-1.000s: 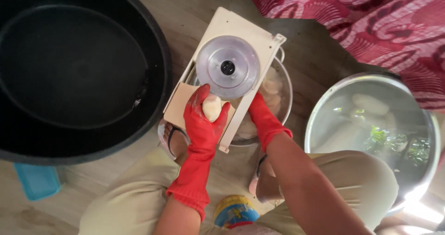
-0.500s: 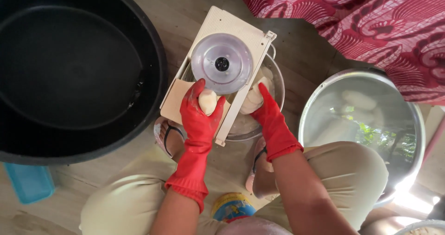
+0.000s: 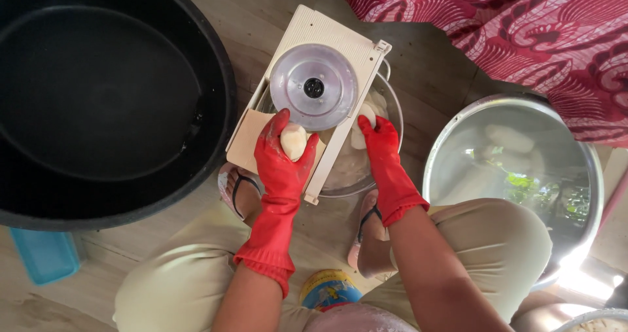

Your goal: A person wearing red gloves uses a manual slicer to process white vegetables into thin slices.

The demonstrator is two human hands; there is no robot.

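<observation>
Where the pale peeled tuber piece [image 3: 293, 140] lies on the cream slicer board [image 3: 307, 96], the left hand [image 3: 281, 155], in a red rubber glove, is closed around it, thumb and fingers showing on either side, pressing it against the board just below the round metal blade disc [image 3: 314, 87]. The piece sits at the lower end of the board, touching the disc's edge or very close to it; which cannot be told. The right hand [image 3: 379, 145], also in a red glove, grips the right edge of the board, fingers curled over the rim beside a second pale lump [image 3: 365, 113] that lies at the board's right side. The board rests tilted across a clear bowl [image 3: 383, 142] that sits beneath it and holds pale slices. Below the board, two feet in sandals [image 3: 239, 188] stand on the wooden floor [image 3: 222, 11], one under each lower corner, with the person's knees in beige trousers [image 3: 497, 240] further down. Left of the board, just beside it, stands a large black tub [image 3: 111, 103]. Right of the board, a little apart, stands a wide metal basin [image 3: 513, 168] of water with pale pieces in it. Above and right of the board lies a red patterned cloth [image 3: 523, 24]. Well below and left of the board a blue plastic container [image 3: 39, 257] rests on the floor.
</observation>
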